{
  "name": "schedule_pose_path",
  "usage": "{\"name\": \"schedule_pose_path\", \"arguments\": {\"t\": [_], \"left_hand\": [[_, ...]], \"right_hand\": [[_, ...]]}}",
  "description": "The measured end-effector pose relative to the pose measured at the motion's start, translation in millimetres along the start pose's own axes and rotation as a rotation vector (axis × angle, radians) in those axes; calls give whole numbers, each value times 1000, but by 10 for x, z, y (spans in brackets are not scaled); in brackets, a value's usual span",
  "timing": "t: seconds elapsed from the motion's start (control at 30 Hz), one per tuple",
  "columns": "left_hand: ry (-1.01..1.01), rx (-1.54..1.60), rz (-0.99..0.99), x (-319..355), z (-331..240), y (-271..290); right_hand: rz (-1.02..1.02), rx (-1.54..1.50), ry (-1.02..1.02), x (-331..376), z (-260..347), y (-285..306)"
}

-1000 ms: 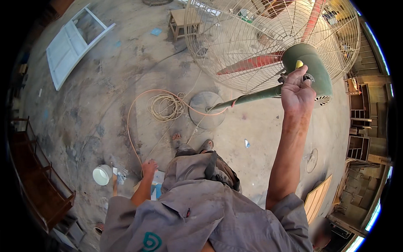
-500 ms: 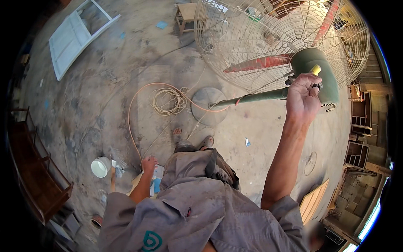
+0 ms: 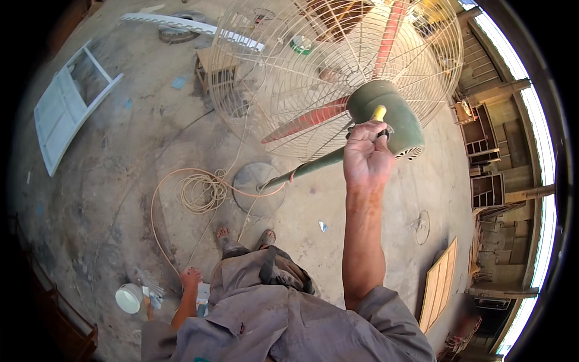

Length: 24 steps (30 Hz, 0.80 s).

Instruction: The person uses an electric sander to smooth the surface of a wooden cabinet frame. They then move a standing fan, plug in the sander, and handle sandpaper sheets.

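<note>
A large standing fan with a wire cage, red blades and a green motor housing (image 3: 395, 114) leans across the upper middle. My right hand (image 3: 368, 154) is raised at the back of the housing, fingers closed at a round black knob (image 3: 384, 133). A short yellow piece (image 3: 379, 113) juts above the fingers; its kind I cannot make out. Low at my left side hangs my left hand (image 3: 190, 277), fingers loosely apart with nothing visible in them. An orange hose (image 3: 154, 205) runs down close beside it. The fan's pole (image 3: 316, 166) slants to a round base (image 3: 247, 202).
Coiled hose (image 3: 199, 192) lies beside the base, near my feet. A white bucket (image 3: 128, 298) stands at the lower left. A pale blue panel frame (image 3: 66, 111) lies far left, a wooden stool (image 3: 214, 66) beyond the fan. Wooden slats (image 3: 438, 286) and shelving (image 3: 487, 192) are at right.
The view has swung to the right, so the fan and surroundings sit further left and more of the right wall shows. My right hand stays at the back of the fan's motor.
</note>
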State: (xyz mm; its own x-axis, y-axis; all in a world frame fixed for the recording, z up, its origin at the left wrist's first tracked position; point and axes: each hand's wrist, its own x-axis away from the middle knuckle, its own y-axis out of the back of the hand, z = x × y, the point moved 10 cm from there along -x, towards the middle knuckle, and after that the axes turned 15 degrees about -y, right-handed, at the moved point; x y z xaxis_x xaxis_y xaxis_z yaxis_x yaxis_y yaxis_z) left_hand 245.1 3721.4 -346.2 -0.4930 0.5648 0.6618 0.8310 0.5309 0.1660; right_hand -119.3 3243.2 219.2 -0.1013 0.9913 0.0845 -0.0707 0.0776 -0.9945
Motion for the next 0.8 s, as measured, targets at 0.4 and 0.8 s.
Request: {"name": "schedule_pose_path", "arguments": {"t": [0.4, 0.8], "left_hand": [[-6, -14, 25, -60, -21, 82], [134, 144, 67, -237, 47, -38]], "right_hand": [[-433, 437, 287, 136, 203, 162], [-582, 628, 163, 225, 220, 130]]}}
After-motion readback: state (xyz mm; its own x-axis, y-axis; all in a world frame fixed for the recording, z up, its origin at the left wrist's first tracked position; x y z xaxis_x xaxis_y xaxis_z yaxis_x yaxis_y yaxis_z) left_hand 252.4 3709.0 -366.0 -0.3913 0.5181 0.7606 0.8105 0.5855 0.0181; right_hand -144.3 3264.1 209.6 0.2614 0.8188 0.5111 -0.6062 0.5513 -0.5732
